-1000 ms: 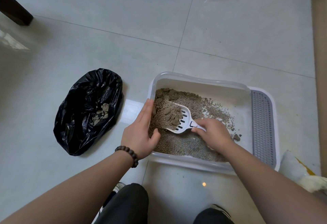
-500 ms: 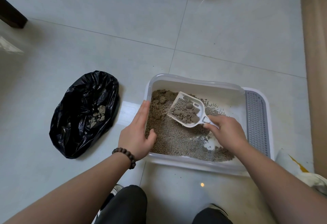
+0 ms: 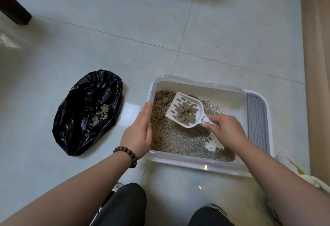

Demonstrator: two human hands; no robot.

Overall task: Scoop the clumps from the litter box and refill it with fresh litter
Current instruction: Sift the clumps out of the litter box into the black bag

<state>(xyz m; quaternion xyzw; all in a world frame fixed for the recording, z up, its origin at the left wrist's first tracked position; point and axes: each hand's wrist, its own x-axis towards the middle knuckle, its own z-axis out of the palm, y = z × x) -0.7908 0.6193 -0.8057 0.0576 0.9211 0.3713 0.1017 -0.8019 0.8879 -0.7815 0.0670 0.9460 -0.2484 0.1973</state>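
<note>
The right hand (image 3: 226, 132) grips the handle of the white slotted scoop (image 3: 185, 112), held above the litter with grey clumps (image 3: 186, 114) in it; the left hand (image 3: 138, 132), fingers straight, rests on the litter box's (image 3: 196, 83) left rim; the black bag (image 3: 87, 111) lies left on the floor.

Both bare forearms reach forward and down from the bottom corners of the view, the left wrist ringed with a dark bead bracelet (image 3: 127, 155). The left hand (image 3: 137, 132) lies with fingers straight and together, thumb tucked at the inner side, pressed flat against what it steadies. The right hand (image 3: 225, 132) has its fingers curled in a pinching grip, knuckles up, wrist slightly bent
</note>
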